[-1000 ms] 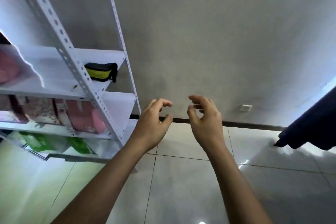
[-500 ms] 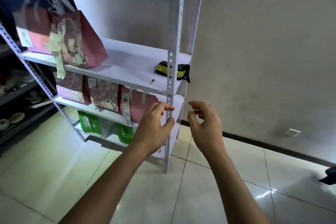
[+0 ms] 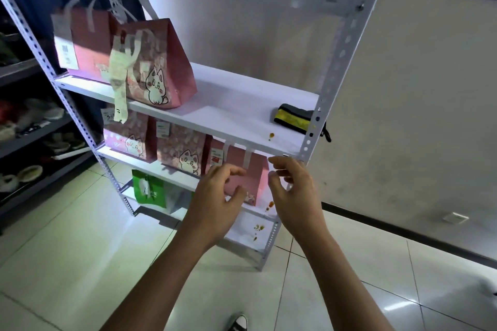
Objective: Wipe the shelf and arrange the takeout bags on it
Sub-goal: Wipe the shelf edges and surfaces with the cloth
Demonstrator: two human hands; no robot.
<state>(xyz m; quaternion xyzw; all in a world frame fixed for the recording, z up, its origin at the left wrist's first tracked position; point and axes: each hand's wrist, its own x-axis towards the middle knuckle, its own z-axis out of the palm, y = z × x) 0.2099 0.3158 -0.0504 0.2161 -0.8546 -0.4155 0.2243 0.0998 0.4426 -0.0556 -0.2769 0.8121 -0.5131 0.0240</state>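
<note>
White metal shelf point(image 3: 242, 105) is standing against the wall, and the person is holding both hands up before its right front corner. The left hand point(image 3: 215, 196) and right hand point(image 3: 293, 193) are hanging loosely curled, gripping nothing. Pink takeout bags point(image 3: 158, 67) are sitting at the left of the middle board, others on the boards below, while a yellow and black pouch point(image 3: 294, 117) is lying at the right, near an orange spot point(image 3: 271, 136). More spots point(image 3: 259, 227) are showing lower down. I'd say they're needing a cloth first, and none is showing; then wiping toward the open edge, shifting bags aside rather than smearing under them.
</note>
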